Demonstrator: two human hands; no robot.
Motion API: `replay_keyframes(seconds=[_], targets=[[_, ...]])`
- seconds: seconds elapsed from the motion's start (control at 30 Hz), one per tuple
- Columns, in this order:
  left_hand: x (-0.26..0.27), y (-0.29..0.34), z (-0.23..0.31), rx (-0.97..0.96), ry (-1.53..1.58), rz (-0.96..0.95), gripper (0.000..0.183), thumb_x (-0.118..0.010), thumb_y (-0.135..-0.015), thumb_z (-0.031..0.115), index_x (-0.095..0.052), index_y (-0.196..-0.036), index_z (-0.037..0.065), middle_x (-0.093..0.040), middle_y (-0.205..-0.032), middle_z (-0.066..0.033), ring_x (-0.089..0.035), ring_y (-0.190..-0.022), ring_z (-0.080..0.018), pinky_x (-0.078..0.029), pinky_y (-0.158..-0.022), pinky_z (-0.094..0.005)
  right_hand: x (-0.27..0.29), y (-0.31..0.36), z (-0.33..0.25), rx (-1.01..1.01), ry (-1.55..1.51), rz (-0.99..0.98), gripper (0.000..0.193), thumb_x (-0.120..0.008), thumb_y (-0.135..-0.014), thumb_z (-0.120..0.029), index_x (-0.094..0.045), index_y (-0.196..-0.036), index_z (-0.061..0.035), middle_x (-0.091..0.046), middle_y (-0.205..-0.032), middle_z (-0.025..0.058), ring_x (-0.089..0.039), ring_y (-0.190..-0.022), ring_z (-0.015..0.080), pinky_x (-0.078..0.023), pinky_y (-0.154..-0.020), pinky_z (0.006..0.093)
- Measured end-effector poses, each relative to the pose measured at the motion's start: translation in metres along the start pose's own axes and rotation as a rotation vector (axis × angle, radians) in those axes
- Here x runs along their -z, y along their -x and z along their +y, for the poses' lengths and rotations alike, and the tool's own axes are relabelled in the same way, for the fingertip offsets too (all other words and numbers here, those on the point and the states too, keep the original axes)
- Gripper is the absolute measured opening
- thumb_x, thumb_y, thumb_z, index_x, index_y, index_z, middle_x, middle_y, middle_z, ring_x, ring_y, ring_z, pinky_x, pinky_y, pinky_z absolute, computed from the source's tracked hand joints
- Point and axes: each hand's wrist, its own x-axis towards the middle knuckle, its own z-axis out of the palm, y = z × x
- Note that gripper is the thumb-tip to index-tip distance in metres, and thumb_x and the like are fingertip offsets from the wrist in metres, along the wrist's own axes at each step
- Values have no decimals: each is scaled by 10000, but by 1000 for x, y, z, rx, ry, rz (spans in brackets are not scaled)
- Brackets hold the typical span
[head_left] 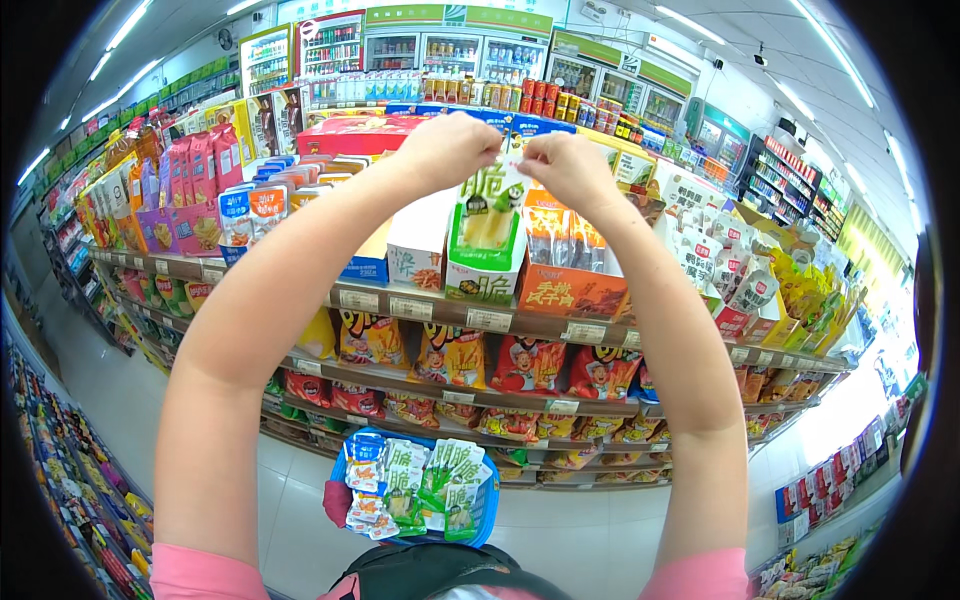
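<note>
Both my hands reach forward over the top shelf. My left hand (452, 150) is closed in a pinch at the top left corner of a green and white snack packet (487, 215). Fingers of my right hand (570, 168) pinch the packet's top right corner. The packet is upright at a green and white display box (484, 286); whether its bottom edge rests inside cannot be made out. Low in front of my body is a blue basket (490, 508) holding several similar green and white packets (407, 480) and some small blue and white packets (367, 462).
An orange display box (572, 290) with snack packets adjoins on the right, a white box (416, 250) on the left. Bags of chips (450, 352) fill the lower shelves. Shelf edges (490, 320) carry price tags. Drinks fridges (450, 58) line the back wall.
</note>
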Motion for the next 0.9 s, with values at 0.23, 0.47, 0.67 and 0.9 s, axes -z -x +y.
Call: replay_keyframes(seconds=[0.23,0.47,0.67,0.9], targets=[[-40,-11,-23,63,27,-52,149,-612,-818,188,-665,-886,66,-660,-805,-144,-638,-788,-329,-506,-701,-434,-36,-15,16,-90,13,-62,182,-681,-789,-292,-700,-805,-112,-677,-799,98,-643,-789,295,-505,-699,420],[-54,-12,-29,77,46,-2,196,-638,-812,148,-658,-991,72,-648,-954,-134,-617,-930,-308,-497,-808,-401,-48,-16,21,-97,104,-3,187,-671,-801,-278,-692,-892,-116,-673,-863,114,-638,-878,305,-505,-750,437],[-61,4,-33,-105,105,242,282,-680,-799,99,-634,-1071,43,-613,-985,-127,-582,-965,-299,-474,-851,-379,-40,14,23,29,166,264,273,-619,-804,-237,-616,-1052,-122,-611,-1003,136,-617,-888,354,-508,-748,456],[6,111,47,49,478,26,200,-613,-876,90,-641,-1067,37,-656,-936,-15,-561,-768,-44,-457,-645,-220,-16,123,-49,139,-253,263,180,-642,-805,-149,-647,-977,-94,-646,-839,85,-634,-728,275,-510,-626,368]])
